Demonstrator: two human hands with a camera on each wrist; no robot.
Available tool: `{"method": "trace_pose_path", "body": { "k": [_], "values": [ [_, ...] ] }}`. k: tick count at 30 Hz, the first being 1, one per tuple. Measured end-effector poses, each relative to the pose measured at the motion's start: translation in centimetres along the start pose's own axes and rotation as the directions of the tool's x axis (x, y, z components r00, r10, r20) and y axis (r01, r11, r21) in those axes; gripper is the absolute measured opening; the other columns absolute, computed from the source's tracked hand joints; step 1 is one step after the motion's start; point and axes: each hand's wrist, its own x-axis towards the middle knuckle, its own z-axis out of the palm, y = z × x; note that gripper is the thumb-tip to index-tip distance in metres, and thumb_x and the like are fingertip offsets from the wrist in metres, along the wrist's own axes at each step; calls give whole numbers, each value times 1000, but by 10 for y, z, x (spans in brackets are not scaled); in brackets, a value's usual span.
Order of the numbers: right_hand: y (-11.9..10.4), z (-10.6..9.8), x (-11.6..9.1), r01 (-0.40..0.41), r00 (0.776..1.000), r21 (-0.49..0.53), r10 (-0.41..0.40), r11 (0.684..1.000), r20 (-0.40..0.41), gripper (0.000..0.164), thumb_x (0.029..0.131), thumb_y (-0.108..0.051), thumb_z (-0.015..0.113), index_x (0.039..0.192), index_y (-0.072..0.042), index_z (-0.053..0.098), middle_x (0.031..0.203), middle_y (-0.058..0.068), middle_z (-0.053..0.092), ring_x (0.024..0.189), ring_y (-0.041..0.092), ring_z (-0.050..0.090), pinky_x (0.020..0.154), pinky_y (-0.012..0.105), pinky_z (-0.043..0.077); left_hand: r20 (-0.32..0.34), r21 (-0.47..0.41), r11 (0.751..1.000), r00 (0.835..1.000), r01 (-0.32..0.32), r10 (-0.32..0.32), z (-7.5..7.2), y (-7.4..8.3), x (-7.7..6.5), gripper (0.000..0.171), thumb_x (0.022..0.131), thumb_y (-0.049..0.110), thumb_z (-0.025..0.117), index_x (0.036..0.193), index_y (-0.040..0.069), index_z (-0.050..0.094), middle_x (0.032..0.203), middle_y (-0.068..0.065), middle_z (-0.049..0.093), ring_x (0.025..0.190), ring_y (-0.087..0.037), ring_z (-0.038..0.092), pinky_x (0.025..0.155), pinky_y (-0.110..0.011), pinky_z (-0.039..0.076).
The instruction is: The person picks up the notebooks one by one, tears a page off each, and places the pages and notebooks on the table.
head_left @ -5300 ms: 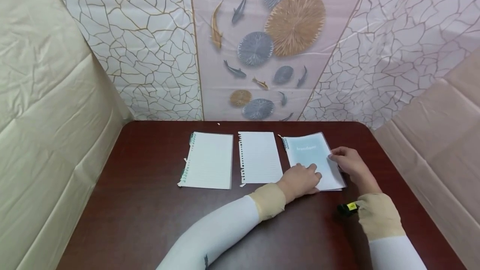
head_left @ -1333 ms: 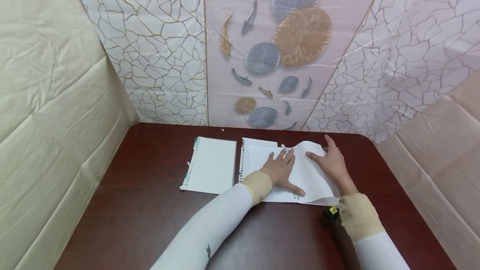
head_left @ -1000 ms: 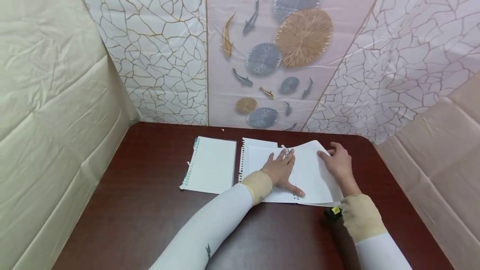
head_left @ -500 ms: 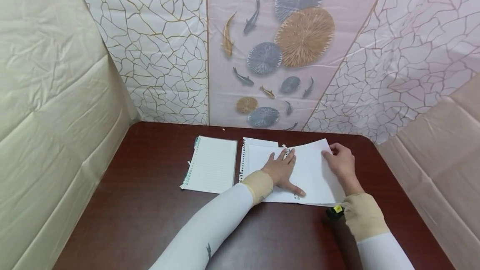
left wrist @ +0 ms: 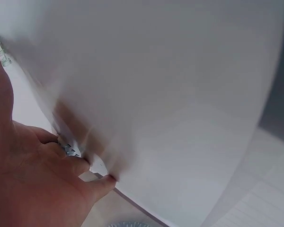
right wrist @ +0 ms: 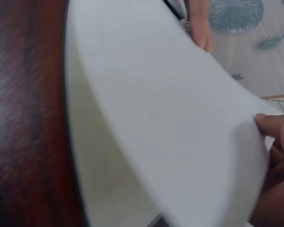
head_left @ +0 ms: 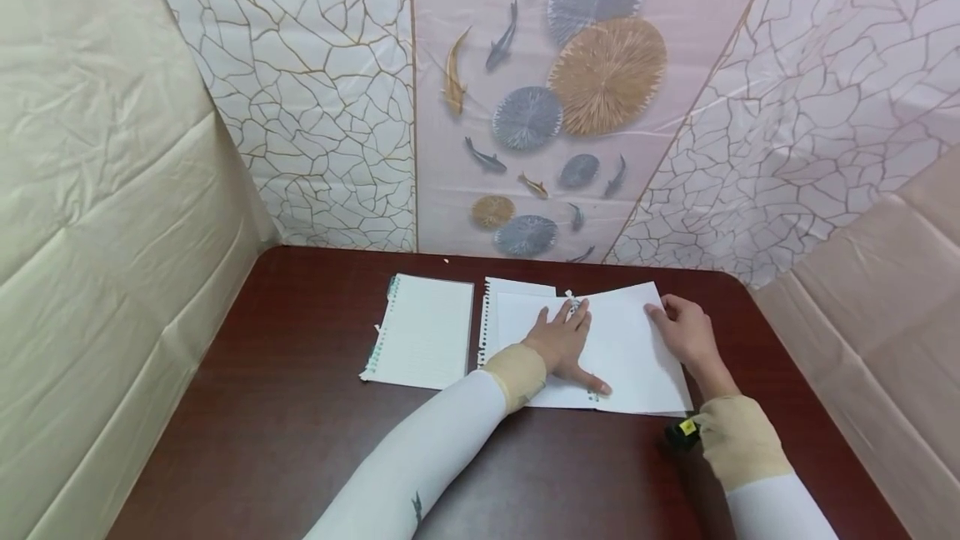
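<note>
An opened spiral notebook with blank white pages lies at the right of the table. My left hand rests spread over its binding, fingers straight, the thumb on the lower green-marked coil part. With thumb and fingers my right hand pinches the right edge of a white page. In the right wrist view that page curves up off the pale sheet beneath it. The left wrist view shows the left fingertips at the binding, close to the bent page.
Under the opened cover side lies a torn-out sheet with ragged holes. A second spiral notebook, lined with a green coil, lies further left. A black device with a yellow label sits at the right wrist. Patterned cloth stands behind the table.
Seconds ago the notebook was shut, its blue cover up; it now lies opened leftward over the torn-out sheet. Lately the right hand has drawn the page's edge right and straightened it.
</note>
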Motion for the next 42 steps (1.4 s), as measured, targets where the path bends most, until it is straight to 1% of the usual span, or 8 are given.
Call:
{"method": "trace_pose_path", "body": {
  "k": [4, 7, 14, 19, 24, 31, 37, 42],
  "values": [
    [7, 6, -3, 25, 1000, 2, -25, 1000, -15, 31, 107, -31, 54, 92, -4, 60, 67, 10, 54, 58, 21, 50, 48, 31, 42, -3, -5, 1000, 1000, -8, 8, 1, 1, -2, 125, 74, 93, 51, 164, 13, 16, 172, -4, 3, 155, -25, 6, 123, -51, 22],
    [10, 10, -5, 32, 999, 1, -32, 999, -28, 29, 107, -28, 53, 93, -4, 60, 67, 11, 54, 59, 22, 49, 52, 32, 41, 3, -7, 1000, 1000, 0, 0, 3, 1, 0, 128, 72, 95, 51, 164, 14, 16, 172, -3, 3, 155, -25, 6, 123, -51, 22],
    [17, 16, -8, -35, 999, 32, 35, 999, -1, 31, 108, -29, 50, 95, -2, 57, 74, 13, 53, 66, 24, 47, 56, 33, 39, 29, 8, 999, 999, 32, -32, 15, 1, 15, 135, 66, 99, 50, 165, 17, 10, 172, 0, -4, 155, -23, -1, 124, -51, 18],
    [23, 19, -11, -71, 997, 83, 69, 994, 20, 33, 109, -31, 49, 95, -2, 57, 73, 10, 49, 64, 22, 45, 51, 30, 37, 23, 14, 1000, 1000, 21, -21, 8, 3, 8, 131, 68, 98, 50, 164, 17, 12, 172, 0, 1, 155, -23, 3, 124, -50, 18],
    [27, 22, -13, -80, 997, 97, 78, 992, 21, 34, 108, -33, 50, 93, -4, 55, 71, 8, 44, 60, 21, 42, 48, 29, 35, 13, 20, 1000, 1000, 3, -3, 3, 3, 2, 129, 71, 96, 49, 164, 13, 15, 172, -3, 5, 155, -25, 6, 124, -50, 20],
    [32, 23, -16, -64, 998, 97, 62, 993, 32, 34, 109, -34, 48, 96, -4, 54, 75, 10, 44, 63, 23, 43, 49, 30, 35, 49, 6, 999, 998, 36, -36, 19, 3, 19, 132, 68, 98, 49, 165, 19, 5, 171, 2, -8, 155, -20, -5, 125, -51, 14],
    [35, 24, -19, -36, 999, 107, 34, 994, 27, 35, 109, -34, 49, 91, -4, 50, 71, 9, 42, 61, 23, 43, 50, 30, 36, 19, 4, 1000, 1000, -11, 11, 5, 3, 1, 128, 73, 94, 50, 164, 12, 14, 172, -5, 3, 155, -25, 4, 124, -51, 19],
    [36, 21, -18, -14, 999, 142, 9, 990, 36, 36, 109, -33, 50, 89, -4, 48, 69, 7, 40, 58, 20, 40, 48, 29, 35, 33, 2, 1000, 999, 14, -14, 3, 5, 2, 128, 72, 94, 51, 164, 15, 10, 172, -1, -2, 155, -23, 1, 125, -50, 17]
  ]
}}
